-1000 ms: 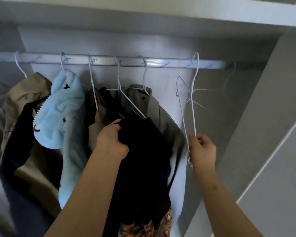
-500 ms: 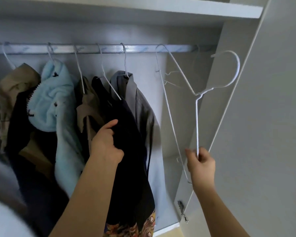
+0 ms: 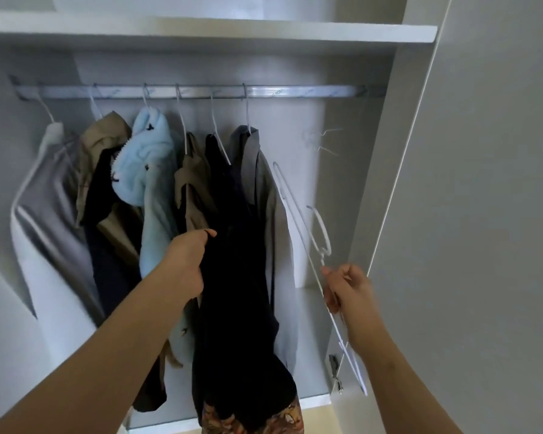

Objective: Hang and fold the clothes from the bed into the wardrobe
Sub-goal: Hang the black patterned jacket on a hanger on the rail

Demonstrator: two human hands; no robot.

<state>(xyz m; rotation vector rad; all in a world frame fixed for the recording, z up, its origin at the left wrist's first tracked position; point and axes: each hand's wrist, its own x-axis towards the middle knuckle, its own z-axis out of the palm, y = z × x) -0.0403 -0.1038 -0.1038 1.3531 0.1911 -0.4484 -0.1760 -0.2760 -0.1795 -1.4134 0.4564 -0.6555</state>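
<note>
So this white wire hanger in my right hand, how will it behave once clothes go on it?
Probably very light: the right hand holds the white wire hanger with just a pinch. Its thin wire likely flexes, so the dark garment could bow it. The smooth wire looks slippery; fabric may slide.

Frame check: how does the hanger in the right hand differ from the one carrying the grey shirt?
The held hanger is off the rail, gripped by the right hand; the grey shirt's hanger hooks over the rail. The held hanger is bare; the other carries the grey shirt. The held hanger slants; the other hangs down. Both are thin white wire.
</note>
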